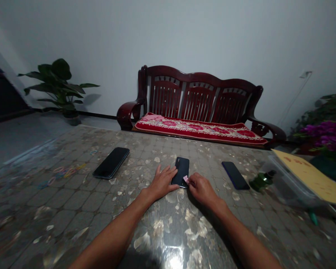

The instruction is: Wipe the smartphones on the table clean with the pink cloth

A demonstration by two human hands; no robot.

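A dark phone (182, 168) lies back up near the middle of the table (145, 149), its camera strip at the top left. My left hand (164, 182) rests on its left side with fingers spread. At the phone's lower right corner, my right hand (199, 186) pinches a small pink piece (186, 179) that is over the phone's back. Two more phones lie apart from my hands: a black one (112, 163) to the left and a blue-edged one (235, 175) to the right.
Colourful rubber bands (65, 172) are scattered at the left. On the right are a green bottle (262, 181), a clear plastic box (288, 186) under a yellow sheet (310, 173), and purple flowers (330, 134). A wooden bench (198, 97) stands behind the table.
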